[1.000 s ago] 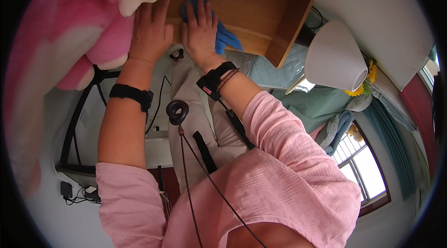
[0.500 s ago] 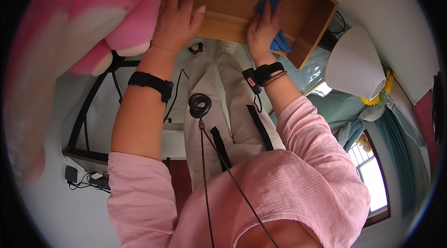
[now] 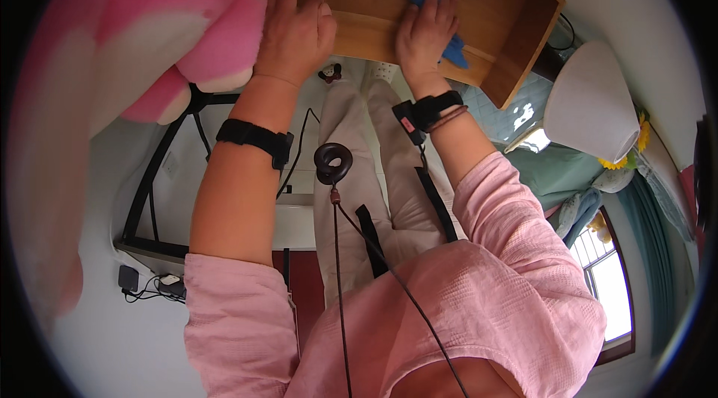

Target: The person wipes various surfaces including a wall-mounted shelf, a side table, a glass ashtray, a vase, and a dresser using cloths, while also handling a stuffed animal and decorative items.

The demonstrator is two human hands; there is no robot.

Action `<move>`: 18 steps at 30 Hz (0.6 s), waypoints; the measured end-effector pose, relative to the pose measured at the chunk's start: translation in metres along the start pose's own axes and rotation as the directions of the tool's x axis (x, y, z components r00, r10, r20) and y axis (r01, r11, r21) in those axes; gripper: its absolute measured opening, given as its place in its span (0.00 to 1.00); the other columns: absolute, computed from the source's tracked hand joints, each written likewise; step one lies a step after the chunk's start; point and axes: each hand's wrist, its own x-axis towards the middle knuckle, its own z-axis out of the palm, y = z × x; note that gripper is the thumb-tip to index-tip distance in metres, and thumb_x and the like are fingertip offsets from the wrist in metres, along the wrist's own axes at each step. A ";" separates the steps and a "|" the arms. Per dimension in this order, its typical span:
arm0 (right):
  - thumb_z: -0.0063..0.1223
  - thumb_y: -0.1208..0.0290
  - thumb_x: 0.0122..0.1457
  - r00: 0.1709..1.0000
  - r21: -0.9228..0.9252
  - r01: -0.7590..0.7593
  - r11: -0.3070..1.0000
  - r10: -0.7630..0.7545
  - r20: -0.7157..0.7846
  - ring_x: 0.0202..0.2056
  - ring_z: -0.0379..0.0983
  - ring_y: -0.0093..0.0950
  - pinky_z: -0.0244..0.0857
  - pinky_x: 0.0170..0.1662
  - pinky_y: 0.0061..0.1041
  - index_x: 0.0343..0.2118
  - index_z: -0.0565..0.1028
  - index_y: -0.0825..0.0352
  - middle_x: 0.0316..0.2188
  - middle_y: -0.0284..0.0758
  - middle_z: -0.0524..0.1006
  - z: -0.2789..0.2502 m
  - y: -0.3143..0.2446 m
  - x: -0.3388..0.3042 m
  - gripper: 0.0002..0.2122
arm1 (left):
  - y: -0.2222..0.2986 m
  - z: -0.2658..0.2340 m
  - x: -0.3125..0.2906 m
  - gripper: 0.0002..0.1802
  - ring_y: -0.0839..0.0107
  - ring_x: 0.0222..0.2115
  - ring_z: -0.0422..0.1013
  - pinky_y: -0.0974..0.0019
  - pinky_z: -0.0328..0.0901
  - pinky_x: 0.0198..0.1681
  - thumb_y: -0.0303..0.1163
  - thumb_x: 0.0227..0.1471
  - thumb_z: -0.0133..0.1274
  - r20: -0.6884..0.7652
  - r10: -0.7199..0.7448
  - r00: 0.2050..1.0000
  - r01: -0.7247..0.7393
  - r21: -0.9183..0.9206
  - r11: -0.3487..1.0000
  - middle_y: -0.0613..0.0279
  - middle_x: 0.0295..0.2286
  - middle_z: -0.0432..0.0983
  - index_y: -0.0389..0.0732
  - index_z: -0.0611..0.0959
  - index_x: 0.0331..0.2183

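Note:
An open wooden box like a shelf or drawer (image 3: 359, 35) stretches across the top of the view. At its near edge, beside the pink plush toy, my left hand (image 3: 298, 38) is closed with its fingers bent over the board; their tips are partly hidden. My right hand (image 3: 426, 35) presses a crumpled blue cloth (image 3: 455, 53) against the wood inside the box. Parts of that cloth stick out beyond the fingertips and under the palm.
A large pink and white plush toy (image 3: 217, 47) fills the upper left, right by my left hand. A white lampshade (image 3: 591, 103) stands right of the box. Black metal legs (image 3: 138, 204) and cables with a black adapter (image 3: 129, 277) lie lower left.
My left hand's fingers have bent and its thumb has drawn in. The right hand and the cloth have shifted slightly within the box. The whole view has moved a little.

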 end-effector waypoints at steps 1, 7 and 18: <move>0.47 0.69 0.48 1.000 -0.007 -0.009 1.000 0.009 -0.024 0.57 0.51 0.43 0.45 0.54 0.50 0.51 0.65 0.56 0.54 0.40 0.59 0.007 -0.020 0.005 0.23 | 0.000 -0.001 -0.001 0.16 0.45 0.43 0.60 0.52 0.58 0.46 0.31 0.43 0.44 0.007 0.000 1.000 0.000 -0.017 1.000 0.41 0.44 0.61 0.36 0.78 0.35; 0.54 0.69 0.45 0.828 0.120 0.371 0.921 -0.386 0.406 0.62 0.33 0.38 0.40 0.58 0.50 0.58 0.54 0.60 0.61 0.37 0.45 0.015 -0.097 0.072 0.35 | -0.001 0.001 0.000 0.16 0.45 0.42 0.60 0.52 0.59 0.46 0.30 0.42 0.45 -0.026 0.027 0.999 -0.027 -0.005 1.000 0.43 0.43 0.61 0.37 0.78 0.35; 0.48 0.77 0.45 0.985 -0.046 0.096 0.994 -0.101 -0.140 0.49 0.59 0.47 0.56 0.49 0.41 0.46 0.68 0.63 0.49 0.45 0.63 -0.027 0.062 0.042 0.21 | -0.002 -0.001 -0.002 0.14 0.46 0.41 0.60 0.53 0.59 0.46 0.31 0.42 0.45 -0.002 -0.004 1.000 0.004 -0.016 1.000 0.43 0.42 0.62 0.37 0.78 0.33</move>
